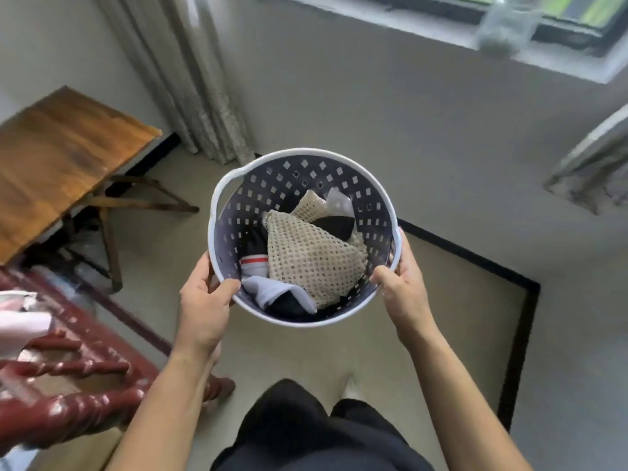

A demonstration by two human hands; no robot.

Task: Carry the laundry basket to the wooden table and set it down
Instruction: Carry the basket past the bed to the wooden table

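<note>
Two hands (left, right), one laundry basket, one wooden table

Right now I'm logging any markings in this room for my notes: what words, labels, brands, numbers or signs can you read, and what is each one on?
None: no readable text shows anywhere in this view.
The laundry basket, held by the left hand and right hand, shows only perforations, no label.
The clothes inside show a mesh weave and a red stripe, no print.
The wooden table has a bare top.
The bottle on the window ledge is too blurred to tell.
</note>
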